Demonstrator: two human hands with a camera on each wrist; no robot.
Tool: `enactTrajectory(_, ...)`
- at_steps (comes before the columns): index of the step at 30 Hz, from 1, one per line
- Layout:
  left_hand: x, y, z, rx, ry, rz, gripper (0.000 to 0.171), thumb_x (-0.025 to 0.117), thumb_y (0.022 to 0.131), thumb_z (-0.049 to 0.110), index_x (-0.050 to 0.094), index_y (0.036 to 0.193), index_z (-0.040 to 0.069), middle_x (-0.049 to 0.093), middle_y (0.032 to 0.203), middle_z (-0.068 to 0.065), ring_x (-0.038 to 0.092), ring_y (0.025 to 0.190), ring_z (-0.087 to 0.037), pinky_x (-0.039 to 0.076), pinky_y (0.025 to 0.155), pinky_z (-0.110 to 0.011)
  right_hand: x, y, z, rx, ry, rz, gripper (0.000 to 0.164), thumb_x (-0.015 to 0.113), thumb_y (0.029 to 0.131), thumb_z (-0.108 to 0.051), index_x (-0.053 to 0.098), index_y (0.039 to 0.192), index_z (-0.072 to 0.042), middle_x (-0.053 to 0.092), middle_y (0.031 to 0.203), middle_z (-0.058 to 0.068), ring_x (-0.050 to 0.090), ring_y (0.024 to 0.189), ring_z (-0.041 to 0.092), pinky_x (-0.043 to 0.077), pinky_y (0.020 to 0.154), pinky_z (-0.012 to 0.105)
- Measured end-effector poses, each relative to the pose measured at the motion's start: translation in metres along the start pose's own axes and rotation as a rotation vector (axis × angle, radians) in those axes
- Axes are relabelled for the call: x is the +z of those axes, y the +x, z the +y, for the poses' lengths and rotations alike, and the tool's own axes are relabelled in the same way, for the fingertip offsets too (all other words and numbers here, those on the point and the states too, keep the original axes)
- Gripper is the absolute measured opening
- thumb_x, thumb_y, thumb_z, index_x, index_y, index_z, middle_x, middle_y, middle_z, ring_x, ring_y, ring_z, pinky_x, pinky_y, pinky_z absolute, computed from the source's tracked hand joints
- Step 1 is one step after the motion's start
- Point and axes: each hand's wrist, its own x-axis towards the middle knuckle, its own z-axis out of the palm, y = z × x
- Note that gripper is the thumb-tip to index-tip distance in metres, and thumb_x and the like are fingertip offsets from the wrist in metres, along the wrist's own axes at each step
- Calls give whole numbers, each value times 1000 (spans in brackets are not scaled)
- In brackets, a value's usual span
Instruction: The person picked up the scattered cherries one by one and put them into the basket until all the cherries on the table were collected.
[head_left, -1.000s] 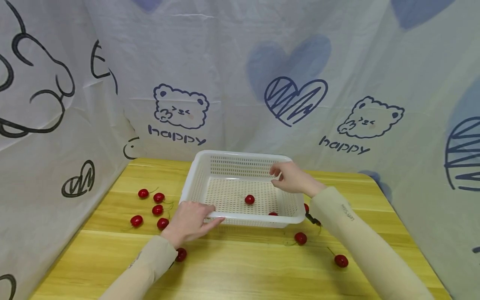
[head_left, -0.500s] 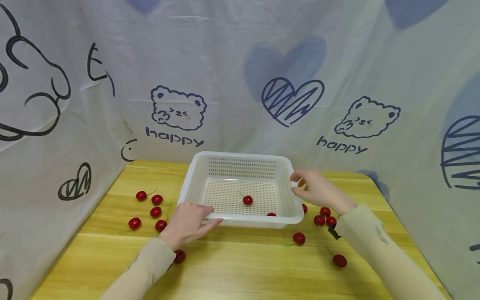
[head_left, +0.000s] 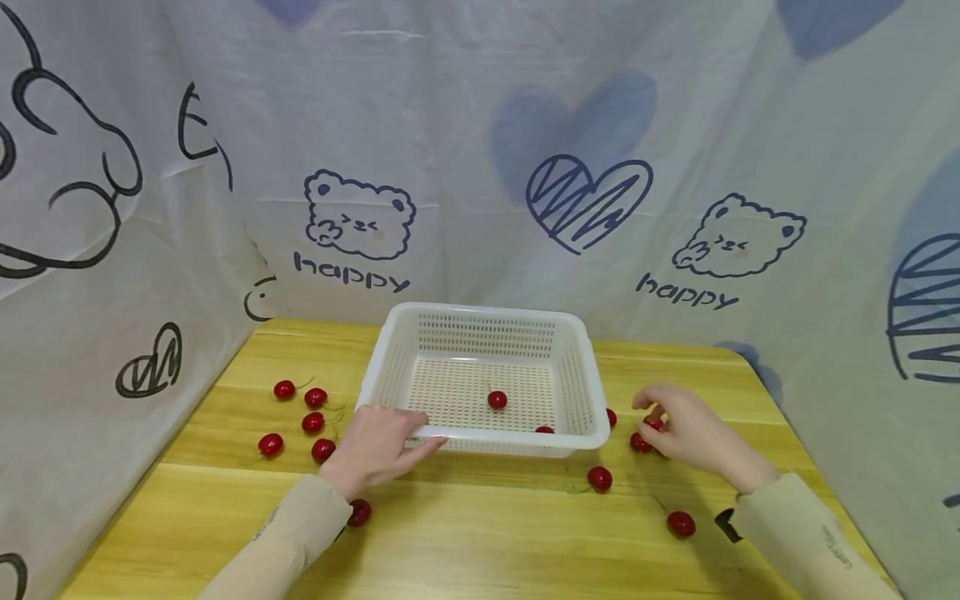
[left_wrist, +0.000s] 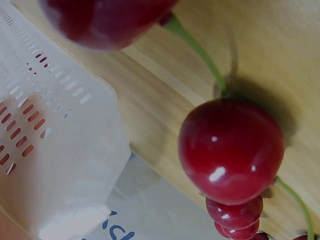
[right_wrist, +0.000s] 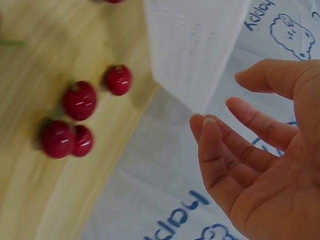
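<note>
A white plastic basket (head_left: 510,436) with slotted walls stands at the back middle of the table. Inside it lie two cherries; one cherry (head_left: 497,400) is in plain sight, the other half hidden behind the front wall. My left hand (head_left: 378,446) holds the basket's front left corner, fingers over the rim and thumb along the outside. Close to that hand, a stemmed cherry (left_wrist: 231,150) shows large in the left wrist view. My right hand (head_left: 693,429), fingers loosely bent and holding nothing, hovers over a cherry cluster (head_left: 641,442) right of the basket; the right wrist view shows these cherries (right_wrist: 80,100) apart from its fingertips.
Several more cherries (head_left: 312,423) lie on the wooden table (head_left: 480,533) left of the basket. Nearer the front right are two single cherries, one cherry (head_left: 599,479) by the basket and another cherry (head_left: 681,524) farther right. A printed cloth (head_left: 465,250) hangs behind and beside the table.
My right hand has moved from above the basket's right side, out past the rim and down to the right over the cherry cluster. The left hand and basket stay put.
</note>
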Motion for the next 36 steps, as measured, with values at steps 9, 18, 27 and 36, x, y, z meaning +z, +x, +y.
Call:
enactTrajectory(9, 0, 0, 0, -3, -2, 1, 38, 53, 89, 56, 67, 86, 22, 71, 76, 5, 46, 48, -6, 38, 42, -24, 7, -28, 21, 15, 16, -180, 20, 73, 81, -19, 55, 87, -14, 55, 77, -3, 52, 67, 10, 47, 58, 27)
enactTrajectory(18, 0, 0, 0, -7, -2, -9, 37, 52, 89, 56, 67, 86, 22, 70, 75, 5, 46, 48, -6, 39, 43, -25, 20, -47, 36, 83, 120, -462, 49, 77, 75, -39, 49, 101, -9, 52, 74, 4, 41, 59, 11, 37, 55, 29)
enactTrajectory(27, 2, -1, -1, -8, -1, -7, 37, 52, 90, 56, 68, 88, 22, 71, 76, 5, 45, 47, -5, 37, 41, -23, 34, -54, 40, 156, 174, -598, 57, 85, 64, -32, 45, 99, -11, 49, 71, 4, 42, 61, 15, 36, 56, 31)
enactTrajectory(36, 1, 0, -1, -8, -4, -16, 38, 51, 90, 57, 67, 86, 23, 69, 74, 7, 43, 48, -5, 34, 41, -22, 41, -57, 36, 228, 185, -637, 55, 85, 58, -10, 43, 95, -11, 50, 75, 7, 44, 68, 21, 36, 59, 33)
